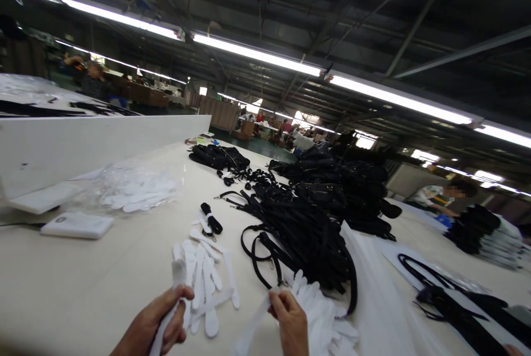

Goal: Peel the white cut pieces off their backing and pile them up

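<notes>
My left hand (160,320), at the lower left, is closed around a white strip (178,272) with a rounded upper end. Between thumb and fingers, my right hand (290,320) pinches another white strip (251,328) that hangs down, blurred, towards the bottom edge. Loose white strips (201,273) lie spread between the hands, and more white strips (315,312) are heaped right of my right hand. Beyond them rests a folded black strap (212,219) with a white band around it. A heap of black straps (307,240) with metal hooks lies just past my right hand.
Black bags (323,184) are piled behind the straps. On the left are a clear plastic bag of white strips (139,190), a white box-shaped device (77,225) and a white partition (103,140). White sheeting (373,284) covers the right side, where another person (433,198) works.
</notes>
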`<state>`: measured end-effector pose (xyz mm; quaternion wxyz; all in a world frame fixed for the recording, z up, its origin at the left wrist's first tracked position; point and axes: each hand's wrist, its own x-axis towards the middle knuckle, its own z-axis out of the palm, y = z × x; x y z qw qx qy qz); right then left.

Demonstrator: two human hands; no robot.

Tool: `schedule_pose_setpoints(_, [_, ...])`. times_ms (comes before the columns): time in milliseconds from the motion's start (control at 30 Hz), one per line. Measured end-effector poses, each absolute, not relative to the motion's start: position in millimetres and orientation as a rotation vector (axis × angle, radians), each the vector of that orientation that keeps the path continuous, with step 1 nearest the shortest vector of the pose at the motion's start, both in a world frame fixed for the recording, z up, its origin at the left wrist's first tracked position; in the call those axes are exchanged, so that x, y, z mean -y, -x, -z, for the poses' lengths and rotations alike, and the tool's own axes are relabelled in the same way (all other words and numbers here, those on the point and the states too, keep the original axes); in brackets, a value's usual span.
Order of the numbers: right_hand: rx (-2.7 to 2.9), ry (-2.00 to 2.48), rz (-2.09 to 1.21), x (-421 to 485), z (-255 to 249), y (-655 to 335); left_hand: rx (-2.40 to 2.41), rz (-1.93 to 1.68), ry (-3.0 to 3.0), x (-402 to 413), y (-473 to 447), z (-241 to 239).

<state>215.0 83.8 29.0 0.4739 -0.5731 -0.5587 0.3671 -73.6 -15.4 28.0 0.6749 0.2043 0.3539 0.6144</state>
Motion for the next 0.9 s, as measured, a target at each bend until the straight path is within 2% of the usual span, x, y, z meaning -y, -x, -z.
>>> schedule_pose_setpoints(133, [1.618,1.647,-0.420,-103,-48,-255,-0.844,-1.338,-0.597,21,65,-30])
schedule_pose_setpoints(200, [1.641,1.590,-0.387,-98,-66,-243,-0.856,-1.300,-0.645,23,60,-31])
schedule_pose_setpoints(267, [1.706,1.449,-0.635,-82,-85,-211,-0.872,-1.238,-0.707,23,56,-30])
schedule_pose_setpoints(367, [1.762,1.113,-1.342,-49,-109,-152,-0.898,-1.163,-0.795,23,53,-27])
schedule_pose_setpoints(433, [1.761,0.894,-1.570,-31,-116,-122,-0.901,-1.128,-0.834,22,55,-22])
schedule_pose_setpoints(667, [1.595,0.830,-1.682,-16,-97,-97,-0.875,-0.977,-0.894,20,65,3])
schedule_pose_setpoints(900, [1.436,1.052,-1.522,-18,-72,-94,-0.992,-0.995,-0.992,22,53,-10])
